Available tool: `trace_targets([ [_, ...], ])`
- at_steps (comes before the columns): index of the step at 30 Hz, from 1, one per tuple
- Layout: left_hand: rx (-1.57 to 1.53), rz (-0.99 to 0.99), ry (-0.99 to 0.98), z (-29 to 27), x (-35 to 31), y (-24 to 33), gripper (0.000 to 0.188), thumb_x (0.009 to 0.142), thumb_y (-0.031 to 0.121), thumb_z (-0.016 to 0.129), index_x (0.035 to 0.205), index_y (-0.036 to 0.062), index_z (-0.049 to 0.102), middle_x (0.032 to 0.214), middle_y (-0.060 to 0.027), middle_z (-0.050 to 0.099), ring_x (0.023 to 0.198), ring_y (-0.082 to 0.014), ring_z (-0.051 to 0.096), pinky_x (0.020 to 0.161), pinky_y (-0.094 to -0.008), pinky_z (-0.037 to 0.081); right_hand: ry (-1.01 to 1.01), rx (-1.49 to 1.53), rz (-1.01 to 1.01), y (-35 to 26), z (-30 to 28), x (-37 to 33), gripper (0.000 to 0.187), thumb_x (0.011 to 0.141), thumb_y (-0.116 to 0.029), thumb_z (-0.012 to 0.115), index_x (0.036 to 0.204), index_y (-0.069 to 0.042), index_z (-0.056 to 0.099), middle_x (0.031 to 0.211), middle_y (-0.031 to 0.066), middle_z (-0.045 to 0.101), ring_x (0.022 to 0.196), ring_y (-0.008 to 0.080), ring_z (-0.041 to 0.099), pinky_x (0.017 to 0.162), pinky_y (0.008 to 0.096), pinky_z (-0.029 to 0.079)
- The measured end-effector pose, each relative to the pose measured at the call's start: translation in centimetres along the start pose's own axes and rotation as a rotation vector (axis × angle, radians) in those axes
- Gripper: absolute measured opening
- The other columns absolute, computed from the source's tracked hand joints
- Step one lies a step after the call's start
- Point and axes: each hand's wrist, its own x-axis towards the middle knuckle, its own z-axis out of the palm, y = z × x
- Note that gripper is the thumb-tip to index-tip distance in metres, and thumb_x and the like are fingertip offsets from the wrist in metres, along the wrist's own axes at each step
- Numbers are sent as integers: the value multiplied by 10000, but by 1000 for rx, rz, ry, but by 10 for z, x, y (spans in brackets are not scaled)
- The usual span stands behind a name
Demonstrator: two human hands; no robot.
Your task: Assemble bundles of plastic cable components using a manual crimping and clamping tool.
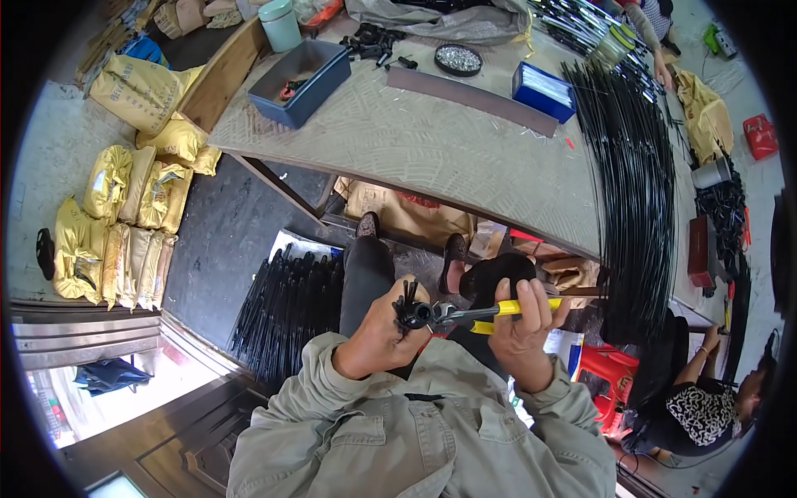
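My left hand point(375, 334) is closed around what looks like a black umbrella frame point(414, 314), a bunch of thin ribs about a round tube, seen nearly end-on in front of my chest. In my right hand point(525, 325) is a pair of pliers point(473, 314) with yellow handles. The metal jaws reach left to the tube end and appear to touch it; what lies between them is too small to tell. A pile of similar long black frames point(278, 311) lies beside my left leg, low by the floor.
Ahead stands a worktable point(374, 149) with a blue bin point(300, 83), a dish of small clear parts point(458, 60), a blue box point(544, 90) and a long heap of black rods point(627, 183). Yellow sacks point(108, 183) are stacked left. Another person point(701, 407) sits at right near a red stool point(606, 378).
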Motion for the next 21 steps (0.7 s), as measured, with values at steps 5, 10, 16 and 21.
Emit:
trace_targets([
  [5, 24, 62, 25, 0, -2, 1, 204, 704, -87, 534, 864, 6, 446, 808, -117, 462, 685, -255, 499, 609, -322, 409, -92, 227, 52, 1, -8, -6, 172, 795, -159, 624, 966, -138, 616, 1128, 35, 450, 1017, 185, 492, 912, 432, 339],
  [10, 11, 40, -70, -4, 0, 2, 301, 680, -50, 602, 953, -7, 484, 842, -135, 532, 686, -298, 565, 596, -311, 443, -681, 725, -171, 53, -54, 42, 233, 818, -44, 571, 1049, -70, 566, 1036, 81, 503, 913, 231, 546, 788, 383, 455],
  [16, -234, -162, -601, -30, 13, 19, 458, 671, 15, 699, 1094, -6, 523, 957, -147, 611, 812, -280, 622, 686, -305, 485, -1644, 1478, 93, 88, -63, 49, 360, 842, -110, 581, 1180, -80, 461, 985, 125, 541, 826, 268, 588, 640, 373, 460],
  [21, -199, 95, -445, -16, 1, 11, 571, 591, 162, 823, 1084, 3, 581, 853, -128, 646, 738, -240, 640, 636, -313, 488, -1287, 1436, 104, 68, -72, 50, 460, 802, -104, 651, 1183, -10, 412, 976, 170, 595, 814, 278, 629, 660, 318, 498],
])
